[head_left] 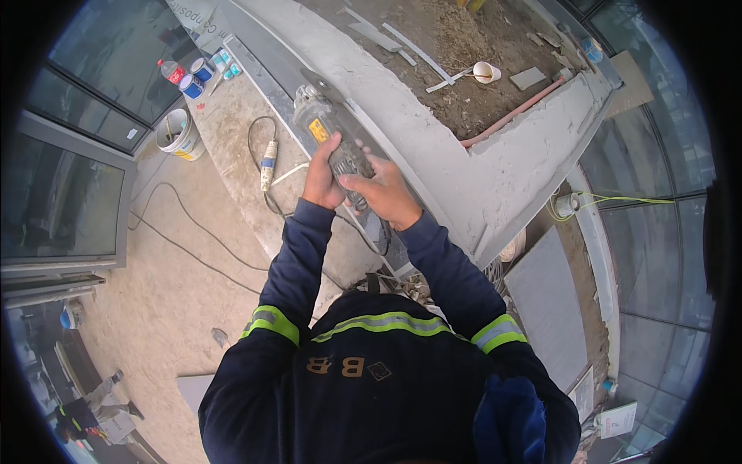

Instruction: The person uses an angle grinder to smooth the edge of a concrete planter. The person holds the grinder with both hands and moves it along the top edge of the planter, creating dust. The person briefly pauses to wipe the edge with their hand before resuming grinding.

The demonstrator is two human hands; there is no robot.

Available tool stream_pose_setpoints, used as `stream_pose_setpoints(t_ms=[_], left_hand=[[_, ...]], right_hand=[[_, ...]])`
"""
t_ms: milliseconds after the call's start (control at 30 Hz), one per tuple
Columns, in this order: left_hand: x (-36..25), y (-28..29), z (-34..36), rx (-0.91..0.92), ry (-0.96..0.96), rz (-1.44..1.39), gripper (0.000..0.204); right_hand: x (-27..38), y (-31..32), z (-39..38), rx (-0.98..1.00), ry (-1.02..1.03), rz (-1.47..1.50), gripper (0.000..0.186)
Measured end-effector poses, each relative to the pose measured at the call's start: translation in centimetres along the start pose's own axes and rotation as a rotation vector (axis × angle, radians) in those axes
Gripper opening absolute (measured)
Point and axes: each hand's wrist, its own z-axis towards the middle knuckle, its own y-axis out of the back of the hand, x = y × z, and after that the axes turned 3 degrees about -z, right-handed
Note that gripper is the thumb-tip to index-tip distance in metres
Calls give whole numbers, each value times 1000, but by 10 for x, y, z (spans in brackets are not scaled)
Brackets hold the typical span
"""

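while both hands are gripping the angle grinder (334, 135) over the grey stone slab (270, 81), the rest of the scene is lying where it is handy. going from the left, a white bucket (179, 133) is standing on the floor beside the glass wall, and a few cans and a bottle (189, 76) are sitting farther off at the far end of the slab, well apart from the tool. a dark cable (193, 228) is trailing across the floor and running up to a plug connector (268, 164) lying on the slab, just left of the hands, probably so the lead is staying slack and out of the disc's way.

the left hand (321, 179) is wrapping the grinder's body from the left, its fingers (331, 147) clamped on the housing. the right hand (384, 189) is closing over the near end of the tool, fingers likewise clamped on it, so the machine is being steadied at two points, most likely for control along the edge. the grinder is pointing away from the person, head to the far side, resting at the slab's right edge beside the rough concrete kerb (433, 131). it is looking grey and dusty, with a yellow patch on its body and a metal guard at the head; the disc itself is hard to make out.

farther right, a pale cup (487, 72) is lying on the soil inside the kerb, and a grey tile (549, 298) is lying on the ground near the glass.
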Motion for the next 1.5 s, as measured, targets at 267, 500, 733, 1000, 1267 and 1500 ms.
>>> stream_pose_setpoints(t_ms=[267, 500, 733, 1000, 1267, 1500], left_hand=[[7, 6, 4, 12, 71, -19, 45], [18, -1, -6, -45, 92, -56, 47], [38, -4, -24, -110, 51, -45, 52], [29, -11, -15, -112, 4, -17, 52], [17, 4, 10, -72, 54, -2, 48], [37, -18, -23, -151, -71, -37, 49]], right_hand=[[-8, -3, 2, -49, -26, -16, 53], [-12, -1, -9, -68, -44, -23, 62], [-3, 0, -37, -35, -105, -66, 49], [-15, 8, -15, -25, -93, -40, 54], [-2, 3, 3, -33, -206, 3, 54], [-4, 5, -31, -42, -195, -29, 53]])
